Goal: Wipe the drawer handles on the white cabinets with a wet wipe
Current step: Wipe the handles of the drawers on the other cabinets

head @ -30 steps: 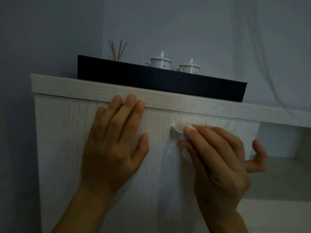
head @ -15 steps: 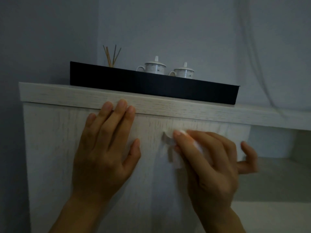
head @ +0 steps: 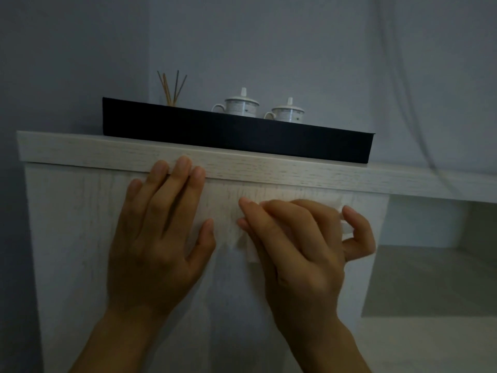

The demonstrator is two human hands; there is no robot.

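The white wood-grain cabinet front fills the lower left of the head view. My left hand lies flat on it, fingers spread, fingertips touching the underside of the top edge. My right hand presses a white wet wipe against the cabinet front just right of my left thumb. The wipe shows below my index finger and beside my thumb at the right. The handle is hidden under the wipe and my fingers.
A dark tray sits on the cabinet top, holding two lidded white cups and a few sticks. An open recess lies to the right of the cabinet. Grey wall behind.
My right hand has spread the wipe wider over the handle, which is now covered. My left hand stays flat on the cabinet front. The view has shifted slightly.
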